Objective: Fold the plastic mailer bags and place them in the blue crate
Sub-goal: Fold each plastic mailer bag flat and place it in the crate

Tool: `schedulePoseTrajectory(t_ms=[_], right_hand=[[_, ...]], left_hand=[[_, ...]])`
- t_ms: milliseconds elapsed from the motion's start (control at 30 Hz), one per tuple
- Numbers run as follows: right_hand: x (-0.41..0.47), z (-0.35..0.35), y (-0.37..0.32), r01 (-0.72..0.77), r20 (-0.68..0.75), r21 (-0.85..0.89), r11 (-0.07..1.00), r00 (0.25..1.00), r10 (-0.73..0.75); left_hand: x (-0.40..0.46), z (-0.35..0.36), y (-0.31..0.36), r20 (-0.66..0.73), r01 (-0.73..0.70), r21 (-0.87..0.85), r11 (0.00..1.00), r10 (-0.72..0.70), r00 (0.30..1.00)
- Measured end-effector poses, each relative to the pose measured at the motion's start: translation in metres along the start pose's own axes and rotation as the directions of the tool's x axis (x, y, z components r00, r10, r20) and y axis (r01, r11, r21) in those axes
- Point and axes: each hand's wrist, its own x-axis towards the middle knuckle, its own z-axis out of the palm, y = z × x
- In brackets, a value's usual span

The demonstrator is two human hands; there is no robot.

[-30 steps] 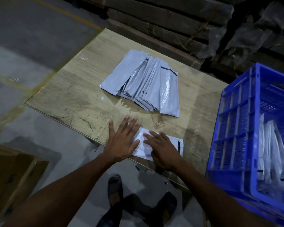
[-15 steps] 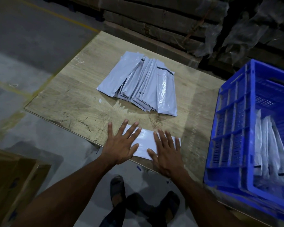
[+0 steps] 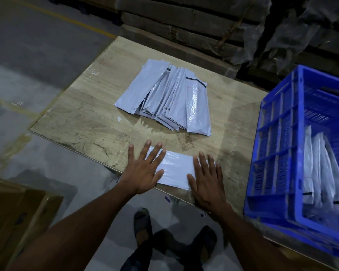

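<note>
head view | your left hand [image 3: 143,171] and right hand [image 3: 207,182] both lie flat, fingers straight, pressing the folded mailer [image 3: 175,169] at the worktop's [image 3: 82,116] lower-centre edge | blue crate [image 3: 282,153] sits far right

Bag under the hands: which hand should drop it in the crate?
Right hand, probably. It presses the bag's end nearest the crate; the left hand lies on the far end.
</note>
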Motion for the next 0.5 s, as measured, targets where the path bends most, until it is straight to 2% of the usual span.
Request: schedulePoseTrajectory(t_ms=[133,233,333,500], right_hand=[[-0.001,-0.001,-0.008,-0.037,-0.059,-0.063,0.997,0.998,0.033],[0.008,-0.004,-0.026,0.056,-0.089,-0.070,0.996,0.994,-0.062],[0.020,-0.004,-0.036,0.138,-0.045,-0.072,0.988,0.989,-0.141],[0.023,-0.002,-0.032,0.104,-0.011,-0.031,0.994,0.995,-0.104]], left_hand=[[0.000,-0.003,0.003,-0.019,0.021,-0.005,1.000,-0.021,1.000],[-0.001,-0.003,0.004,-0.020,0.017,-0.005,1.000,-0.017,1.000],[-0.002,0.000,0.002,0.003,0.009,-0.015,1.000,-0.009,1.000],[-0.010,0.002,0.005,0.009,0.035,0.001,0.999,-0.035,0.999]])
